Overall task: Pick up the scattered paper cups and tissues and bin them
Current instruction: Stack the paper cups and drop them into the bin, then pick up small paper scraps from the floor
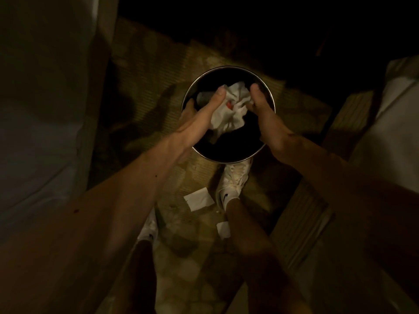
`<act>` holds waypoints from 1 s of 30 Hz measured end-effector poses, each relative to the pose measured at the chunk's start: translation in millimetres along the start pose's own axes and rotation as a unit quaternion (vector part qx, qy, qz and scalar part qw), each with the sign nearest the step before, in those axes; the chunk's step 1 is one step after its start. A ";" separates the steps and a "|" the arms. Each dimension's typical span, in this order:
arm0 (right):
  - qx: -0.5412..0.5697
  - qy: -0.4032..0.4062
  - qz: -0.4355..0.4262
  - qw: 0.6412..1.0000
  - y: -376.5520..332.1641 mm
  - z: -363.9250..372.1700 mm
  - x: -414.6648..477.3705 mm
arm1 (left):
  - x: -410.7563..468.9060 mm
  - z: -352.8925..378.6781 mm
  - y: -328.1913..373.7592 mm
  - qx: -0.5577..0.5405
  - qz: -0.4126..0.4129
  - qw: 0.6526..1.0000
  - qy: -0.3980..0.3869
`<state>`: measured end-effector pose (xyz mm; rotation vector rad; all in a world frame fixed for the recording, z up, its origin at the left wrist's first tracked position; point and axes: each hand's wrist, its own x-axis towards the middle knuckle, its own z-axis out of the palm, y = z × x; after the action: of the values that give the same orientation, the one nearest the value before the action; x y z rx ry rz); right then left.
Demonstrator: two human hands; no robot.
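A round metal bin [229, 159] with a dark inside stands on the floor mat in front of my feet. Over its mouth I hold a bundle of crumpled white tissues [231, 112] with a small red spot in it. My left hand [204, 112] presses the bundle from the left, thumb up. My right hand [265, 114] presses it from the right. Both hands are over the bin's opening. Two flat white tissue pieces lie on the floor, one [199, 198] beside my right shoe and a smaller one [223, 230] nearer to me.
The room is very dim. A pale upholstered surface [45, 109] rises on the left and another pale piece [394, 137] on the right. My white shoes [233, 182] stand on a woven mat [158, 71] just behind the bin.
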<state>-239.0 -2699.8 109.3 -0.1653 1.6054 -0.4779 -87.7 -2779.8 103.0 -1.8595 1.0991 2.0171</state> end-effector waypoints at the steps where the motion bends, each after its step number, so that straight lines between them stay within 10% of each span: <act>1: 0.000 0.006 0.006 1.000 1.5 3.5 -0.6 | -3.7 -4.4 -0.9 0.004 0.009 1.000 0.001; 14: 0.036 0.061 -0.041 0.997 4.6 133.4 -131.4 | -132.8 -131.8 -11.7 0.163 0.169 0.972 0.004; 30: 0.117 0.149 0.095 0.977 272.1 258.2 -197.9 | -156.5 -82.7 -255.2 0.403 0.030 0.904 -0.140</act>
<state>82.2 -2431.1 176.4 0.2469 1.8193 -0.5575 158.7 -2597.4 153.2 -1.0843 1.5787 1.4266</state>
